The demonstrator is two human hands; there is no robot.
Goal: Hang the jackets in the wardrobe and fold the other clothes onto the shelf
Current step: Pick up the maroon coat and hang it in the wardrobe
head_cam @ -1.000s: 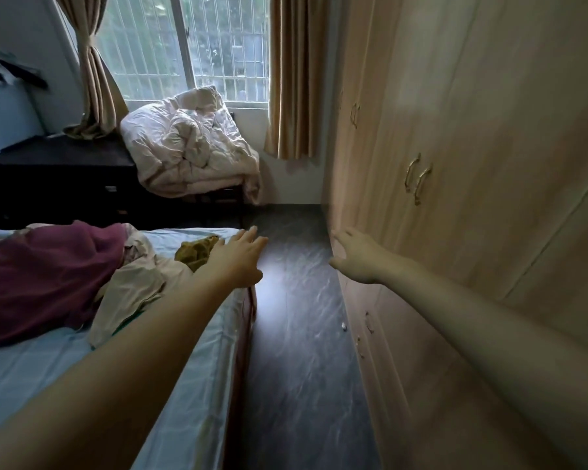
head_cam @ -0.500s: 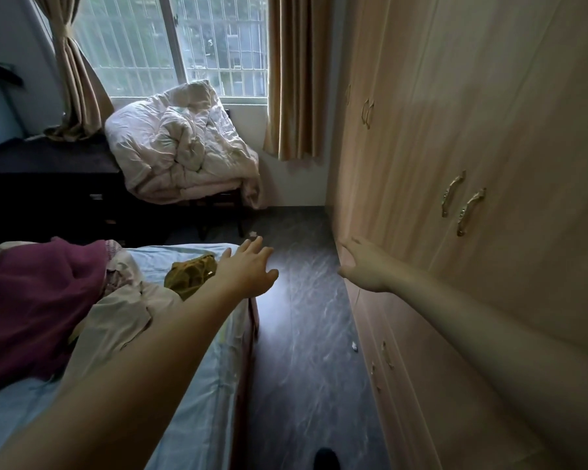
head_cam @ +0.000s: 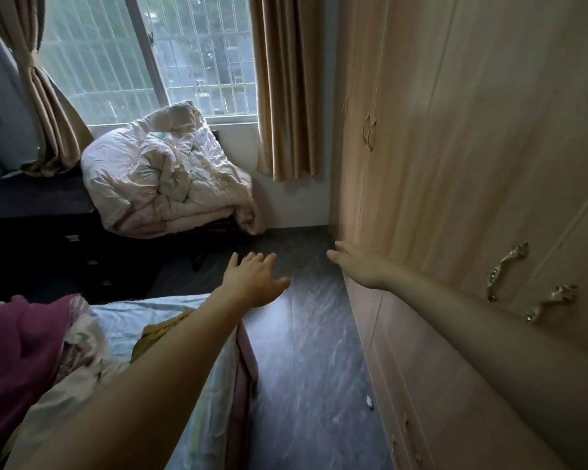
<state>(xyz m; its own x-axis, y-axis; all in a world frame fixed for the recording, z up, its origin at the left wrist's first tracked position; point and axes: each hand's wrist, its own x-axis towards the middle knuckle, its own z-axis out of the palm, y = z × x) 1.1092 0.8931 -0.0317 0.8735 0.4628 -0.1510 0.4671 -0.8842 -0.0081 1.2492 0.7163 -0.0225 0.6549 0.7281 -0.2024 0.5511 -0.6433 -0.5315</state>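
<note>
Nothing is grasped: the left hand (head_cam: 253, 279) and right hand (head_cam: 357, 266) are spread empty. The crumpled maroon and cream clothes (head_cam: 31, 347) lie on the blue-sheeted bed (head_cam: 214, 395); the pale wooden wardrobe (head_cam: 472, 164) is shut. Opening a door by its brass handles (head_cam: 504, 271) seems called for next.

Two hands showed, both empty with fingers spread: the left hand (head_cam: 255, 279) at centre frame and the right hand (head_cam: 357, 266) just right of it. Two curtains hung at the one window (head_cam: 150, 56), a tied curtain (head_cam: 45, 106) at upper left and a loose curtain (head_cam: 282, 86) at upper centre. One crumpled quilt (head_cam: 163, 181) sat below the window. The wardrobe (head_cam: 472, 130) on the right carried four clearly visible door handles, an upper pair (head_cam: 369, 130) and a lower pair (head_cam: 526, 283). On the one bed (head_cam: 123, 320) at lower left lay three garments: a maroon garment (head_cam: 17, 351), a cream garment (head_cam: 78, 378) and a mustard garment (head_cam: 157, 337).
</note>
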